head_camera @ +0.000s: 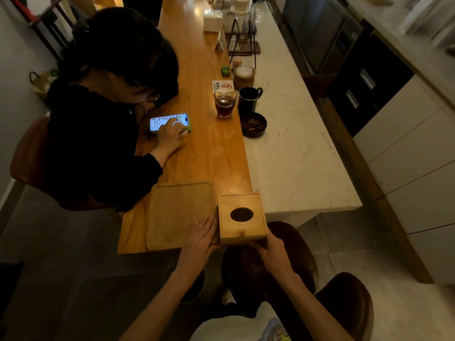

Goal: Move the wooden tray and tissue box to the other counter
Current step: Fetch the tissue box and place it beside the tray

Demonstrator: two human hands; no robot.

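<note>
A square wooden tray (pixel 177 212) lies flat at the near end of the wooden counter (pixel 202 153). Right beside it stands a wooden tissue box (pixel 242 217) with a dark oval hole in its lid, its near edge at the counter's end. My left hand (pixel 200 238) presses against the box's left side, fingers resting over the tray's near right corner. My right hand (pixel 273 252) grips the box's near right corner from below. The box is held between both hands.
A seated person (pixel 105 114) leans over the counter's left side using a phone (pixel 168 121). Further along stand a glass of dark drink (pixel 224 102), a black mug (pixel 248 98) and an ashtray (pixel 253 124). A white marble counter (pixel 295 153) adjoins on the right. Brown stools (pixel 290 264) stand below my hands.
</note>
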